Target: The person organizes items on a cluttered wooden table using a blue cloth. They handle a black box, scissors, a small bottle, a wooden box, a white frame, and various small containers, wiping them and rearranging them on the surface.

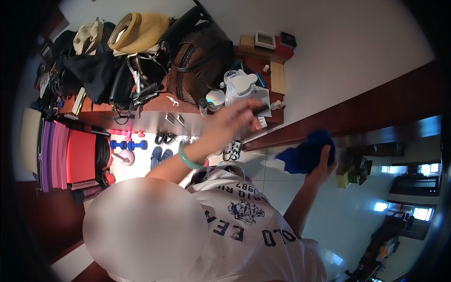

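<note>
My left hand [238, 118], blurred and with a green bangle on its wrist, is over the right end of a reddish-brown wooden cabinet top [149, 105]. A small black object [261, 110] shows at its fingertips; whether the fingers hold it I cannot tell. Just behind the hand stands a clear container [236, 96] with a white lid [242, 84]. A white paper [263, 99] lies beside it. Off to the right, my right hand [322, 164] grips a bunched dark blue cloth [304, 155] above the tiled floor.
Brown and black handbags [188, 70], a straw visor [144, 31] and a round shiny disc [215, 98] crowd the cabinet. Small boxes [265, 40] stand at its back right. Blue dumbbells [136, 145], a pink kettlebell [126, 157] and shoes [231, 150] are on the floor.
</note>
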`<control>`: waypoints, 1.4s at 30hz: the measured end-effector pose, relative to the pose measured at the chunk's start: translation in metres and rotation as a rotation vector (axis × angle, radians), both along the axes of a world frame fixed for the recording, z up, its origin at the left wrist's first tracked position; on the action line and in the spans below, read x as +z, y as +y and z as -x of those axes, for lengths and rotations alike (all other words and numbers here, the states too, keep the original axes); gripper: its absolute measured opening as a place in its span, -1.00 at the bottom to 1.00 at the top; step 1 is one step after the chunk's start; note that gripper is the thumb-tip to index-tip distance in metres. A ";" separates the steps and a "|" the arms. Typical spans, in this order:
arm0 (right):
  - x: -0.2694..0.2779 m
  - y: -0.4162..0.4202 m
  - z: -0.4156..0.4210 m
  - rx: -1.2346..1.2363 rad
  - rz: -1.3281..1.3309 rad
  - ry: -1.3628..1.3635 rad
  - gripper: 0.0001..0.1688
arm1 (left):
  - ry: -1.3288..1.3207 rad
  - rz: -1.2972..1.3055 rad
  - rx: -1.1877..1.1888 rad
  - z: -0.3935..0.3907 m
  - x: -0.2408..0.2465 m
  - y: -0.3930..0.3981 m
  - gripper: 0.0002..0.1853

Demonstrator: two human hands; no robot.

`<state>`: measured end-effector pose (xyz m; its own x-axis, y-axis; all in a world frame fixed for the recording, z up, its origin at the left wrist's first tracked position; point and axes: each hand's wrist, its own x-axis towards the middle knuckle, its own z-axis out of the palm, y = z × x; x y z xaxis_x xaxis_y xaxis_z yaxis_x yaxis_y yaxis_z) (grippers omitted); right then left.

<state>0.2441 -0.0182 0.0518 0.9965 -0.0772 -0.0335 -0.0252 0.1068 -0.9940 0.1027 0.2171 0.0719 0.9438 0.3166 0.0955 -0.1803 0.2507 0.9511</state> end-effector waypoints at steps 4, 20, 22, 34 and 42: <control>-0.010 -0.034 0.004 -0.039 0.076 0.044 -0.18 | -0.202 -0.137 0.170 -0.060 0.053 0.064 -0.68; -0.054 -0.099 0.039 -0.108 0.312 0.008 -0.71 | 0.006 -0.846 0.468 -0.414 -0.059 0.183 -0.66; -0.059 -0.106 0.044 -0.159 0.307 0.021 -0.72 | 0.011 -0.884 0.493 -0.433 -0.067 0.181 -0.67; -0.066 -0.104 0.040 -0.078 0.215 0.082 -0.79 | 0.060 -1.022 0.664 -0.475 -0.093 0.193 -0.63; -0.067 -0.096 0.039 -0.040 0.221 0.083 -0.78 | 0.106 -0.992 0.672 -0.476 -0.093 0.187 -0.69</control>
